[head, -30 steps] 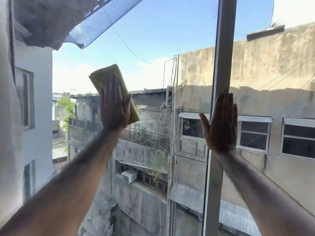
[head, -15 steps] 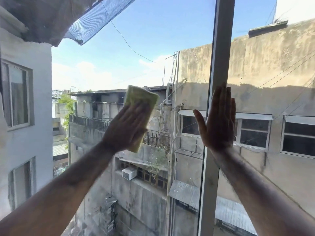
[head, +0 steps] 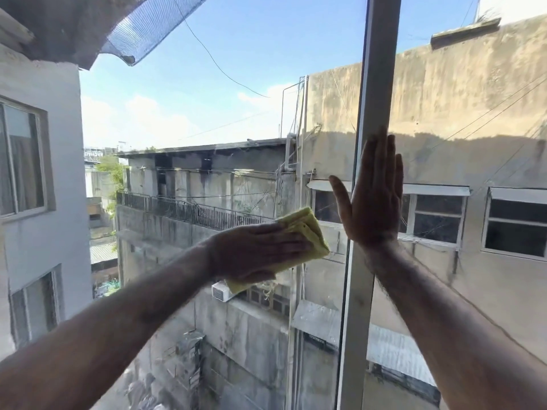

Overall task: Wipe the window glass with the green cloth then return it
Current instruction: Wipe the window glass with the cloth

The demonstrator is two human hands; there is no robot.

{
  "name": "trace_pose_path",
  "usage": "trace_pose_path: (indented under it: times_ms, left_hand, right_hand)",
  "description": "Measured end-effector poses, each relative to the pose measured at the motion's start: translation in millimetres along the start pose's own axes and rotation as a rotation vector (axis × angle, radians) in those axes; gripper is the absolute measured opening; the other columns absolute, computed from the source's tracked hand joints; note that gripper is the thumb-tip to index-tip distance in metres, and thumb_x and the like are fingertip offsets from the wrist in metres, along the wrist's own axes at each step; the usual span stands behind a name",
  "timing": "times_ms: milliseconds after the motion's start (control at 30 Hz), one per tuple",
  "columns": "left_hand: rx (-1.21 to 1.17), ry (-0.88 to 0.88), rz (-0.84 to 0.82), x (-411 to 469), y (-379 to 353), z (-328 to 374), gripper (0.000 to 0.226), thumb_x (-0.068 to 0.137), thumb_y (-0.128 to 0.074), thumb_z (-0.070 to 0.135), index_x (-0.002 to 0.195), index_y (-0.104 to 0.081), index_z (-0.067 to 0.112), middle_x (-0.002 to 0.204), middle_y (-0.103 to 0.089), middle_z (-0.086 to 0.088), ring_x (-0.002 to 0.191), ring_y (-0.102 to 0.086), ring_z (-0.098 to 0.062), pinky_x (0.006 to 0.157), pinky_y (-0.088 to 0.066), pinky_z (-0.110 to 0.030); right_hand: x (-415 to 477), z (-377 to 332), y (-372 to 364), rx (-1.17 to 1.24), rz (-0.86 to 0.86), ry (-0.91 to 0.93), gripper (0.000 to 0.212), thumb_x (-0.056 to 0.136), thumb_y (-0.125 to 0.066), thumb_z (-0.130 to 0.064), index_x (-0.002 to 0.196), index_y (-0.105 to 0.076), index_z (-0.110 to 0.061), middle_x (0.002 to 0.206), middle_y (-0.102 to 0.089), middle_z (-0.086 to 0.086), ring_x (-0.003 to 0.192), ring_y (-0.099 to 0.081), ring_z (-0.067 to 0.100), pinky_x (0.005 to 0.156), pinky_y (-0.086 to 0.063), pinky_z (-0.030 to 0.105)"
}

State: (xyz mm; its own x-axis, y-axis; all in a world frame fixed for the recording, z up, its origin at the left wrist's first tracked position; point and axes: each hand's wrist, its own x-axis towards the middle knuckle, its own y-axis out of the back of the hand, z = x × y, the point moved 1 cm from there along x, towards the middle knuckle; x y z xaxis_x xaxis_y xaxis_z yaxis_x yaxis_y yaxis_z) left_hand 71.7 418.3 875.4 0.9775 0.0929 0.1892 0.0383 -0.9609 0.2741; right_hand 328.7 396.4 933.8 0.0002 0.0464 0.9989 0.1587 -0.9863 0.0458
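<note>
The folded yellow-green cloth (head: 307, 232) lies flat against the window glass (head: 207, 113) of the left pane. My left hand (head: 257, 251) presses on it with flat fingers that point right, and it covers most of the cloth. The cloth's right edge is close to the vertical window frame (head: 376, 84). My right hand (head: 374, 196) is open with fingers upward, its palm flat against that frame and the edge of the right pane.
The grey vertical frame splits the window into a left and a right pane. Through the glass I see concrete buildings, a railed balcony, an air-conditioner unit (head: 222, 291) and sky. A dark mesh awning (head: 142, 28) hangs at the top left outside.
My left hand has swept the cloth down and to the right across the left pane, turning from fingers-up to fingers-right. My right hand has stayed on the frame.
</note>
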Motion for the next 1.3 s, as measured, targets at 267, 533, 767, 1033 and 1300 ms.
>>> trace_pose_path:
  times_ms: [267, 533, 767, 1033, 1300]
  left_hand:
    - [-0.105, 1.010, 0.340, 38, 9, -30, 0.063, 0.110, -0.046, 0.035, 0.161, -0.030, 0.002, 0.169, -0.030, -0.021, 0.160, -0.023, -0.035, 0.130, -0.025, -0.056]
    - [-0.044, 0.413, 0.162, -3, -5, 10, 0.064, 0.111, -0.040, 0.041, 0.163, -0.022, 0.009, 0.170, -0.026, -0.015, 0.160, -0.025, -0.029, 0.127, -0.033, -0.053]
    - [-0.130, 0.961, 0.373, 87, 17, -17, 0.060, 0.110, -0.043, 0.037, 0.158, -0.037, 0.002, 0.166, -0.036, -0.021, 0.158, -0.027, -0.037, 0.127, -0.028, -0.058]
    - [-0.028, 0.579, 0.168, -9, -3, -1, 0.065, 0.110, -0.046, 0.041, 0.162, -0.027, 0.008, 0.169, -0.030, -0.017, 0.160, -0.024, -0.032, 0.130, -0.026, -0.055]
    - [-0.047, 1.229, 0.408, -2, 5, -34, 0.066, 0.110, -0.041, 0.035, 0.162, -0.020, 0.001, 0.170, -0.027, -0.022, 0.160, -0.021, -0.037, 0.127, -0.026, -0.060]
  right_hand:
    - [0, -2, 1, -0.010, 0.015, -0.001, 0.092, 0.106, -0.025, -0.067, 0.163, -0.019, 0.004, 0.174, -0.016, 0.024, 0.164, -0.014, 0.034, 0.134, -0.015, 0.050]
    - [-1, -1, -1, -0.017, 0.016, -0.005, 0.089, 0.107, -0.029, -0.065, 0.164, -0.017, 0.002, 0.174, -0.014, 0.022, 0.164, -0.013, 0.033, 0.134, -0.015, 0.049]
    - [-2, 1, -3, -0.034, 0.029, -0.011, 0.087, 0.108, -0.030, -0.063, 0.164, -0.018, 0.002, 0.174, -0.015, 0.021, 0.164, -0.014, 0.033, 0.135, -0.015, 0.047]
    - [-1, -1, -1, -0.032, 0.013, -0.018, 0.087, 0.108, -0.029, -0.064, 0.165, -0.016, 0.001, 0.175, -0.014, 0.021, 0.164, -0.013, 0.032, 0.135, -0.015, 0.047]
    - [-1, 0, -3, -0.034, 0.018, -0.020, 0.087, 0.108, -0.031, -0.064, 0.165, -0.016, 0.001, 0.175, -0.014, 0.021, 0.164, -0.013, 0.032, 0.134, -0.016, 0.048]
